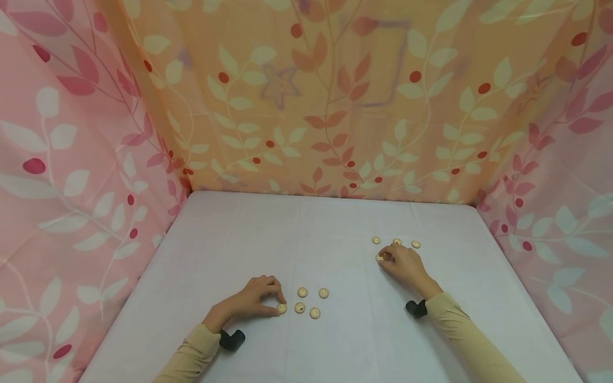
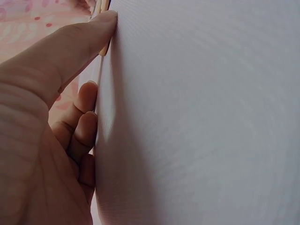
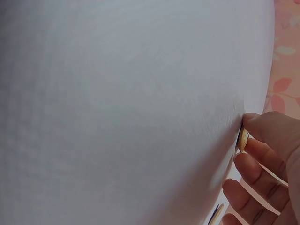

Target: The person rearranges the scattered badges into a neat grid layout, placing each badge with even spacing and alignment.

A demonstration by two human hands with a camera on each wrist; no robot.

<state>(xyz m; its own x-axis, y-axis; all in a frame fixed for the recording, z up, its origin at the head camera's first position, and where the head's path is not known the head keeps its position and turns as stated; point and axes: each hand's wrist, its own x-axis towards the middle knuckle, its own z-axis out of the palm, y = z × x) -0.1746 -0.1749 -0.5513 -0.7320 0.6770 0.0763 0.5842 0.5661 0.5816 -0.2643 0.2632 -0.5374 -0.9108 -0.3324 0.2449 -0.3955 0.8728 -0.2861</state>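
Note:
Small round pale wooden buttons lie in two groups on the white-covered table. My left hand (image 1: 254, 299) pinches one button (image 1: 282, 308) between thumb and index finger at the tabletop, and the left wrist view shows that button's edge (image 2: 103, 49) behind the thumb. Just right of it sit several more buttons (image 1: 299, 307). Farther back on the right, my right hand (image 1: 406, 265) holds another button (image 1: 380, 257) by its edges, thumb on one side and fingertips on the other. Three buttons lie just beyond that hand, the middle one (image 1: 397, 242) partly covered by its fingers.
The white cloth (image 1: 230, 229) covers the whole table. Pink leaf-patterned curtains (image 1: 72, 213) rise on both sides, and an orange one (image 1: 325, 96) stands along the back edge. Each wrist carries a small black device (image 1: 232, 340) close over the cloth.

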